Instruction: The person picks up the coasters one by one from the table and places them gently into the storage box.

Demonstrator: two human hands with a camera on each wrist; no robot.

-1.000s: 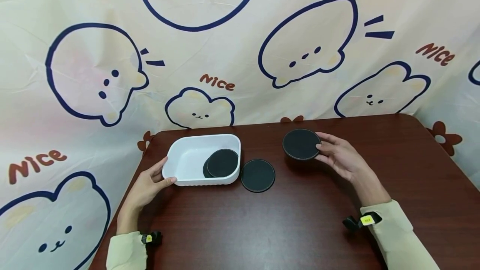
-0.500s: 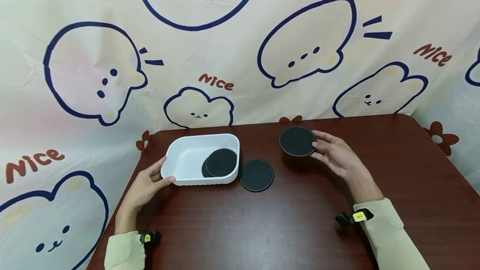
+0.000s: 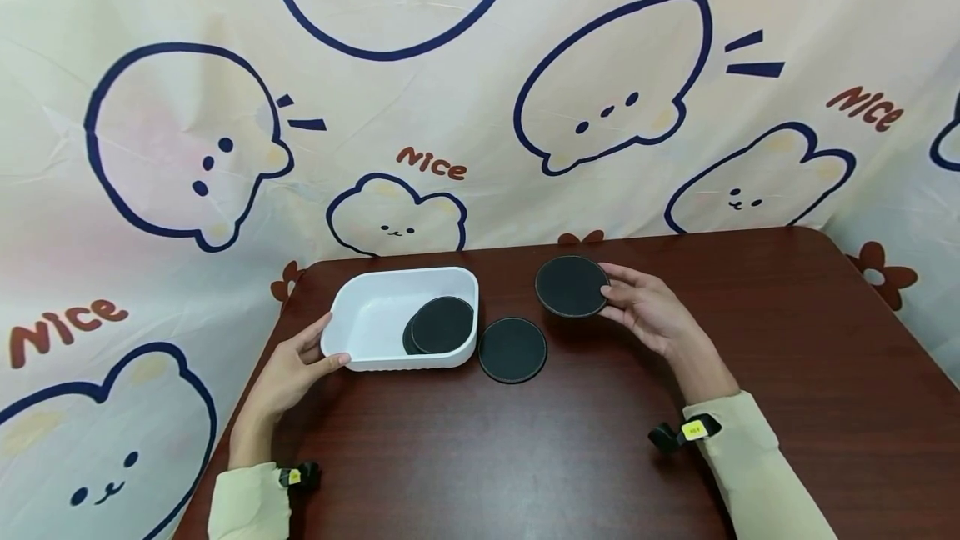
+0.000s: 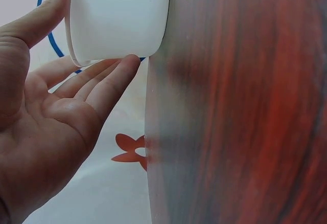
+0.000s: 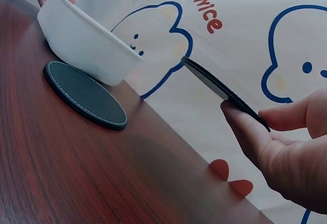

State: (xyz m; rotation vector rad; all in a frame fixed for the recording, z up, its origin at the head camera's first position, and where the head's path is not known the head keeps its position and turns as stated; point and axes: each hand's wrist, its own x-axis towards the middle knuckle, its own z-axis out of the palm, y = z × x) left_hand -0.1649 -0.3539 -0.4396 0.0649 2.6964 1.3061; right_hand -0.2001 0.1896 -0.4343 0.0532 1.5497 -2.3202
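Observation:
My right hand (image 3: pixel 648 307) pinches a round black coaster (image 3: pixel 572 286) by its right edge, raised above the table; the right wrist view shows this coaster (image 5: pixel 219 88) edge-on and tilted between thumb and fingers. My left hand (image 3: pixel 288 369) holds the left end of a white plastic basin (image 3: pixel 367 332), thumb at the near rim and fingers round the far side. Two black coasters (image 3: pixel 442 325) overlap inside the basin at its right end. Another black coaster (image 3: pixel 513 350), with pale stitching round its edge, lies on the table just right of the basin.
The dark red-brown wooden table (image 3: pixel 480 457) ends at the back against a cream cloth (image 3: pixel 480 107) printed with cartoon animals. Each sleeve carries a small wrist device, such as the right one (image 3: pixel 693 429).
My right hand has moved left with its coaster, nearer to the basin. The left hand, the basin and the other coasters stay where they were.

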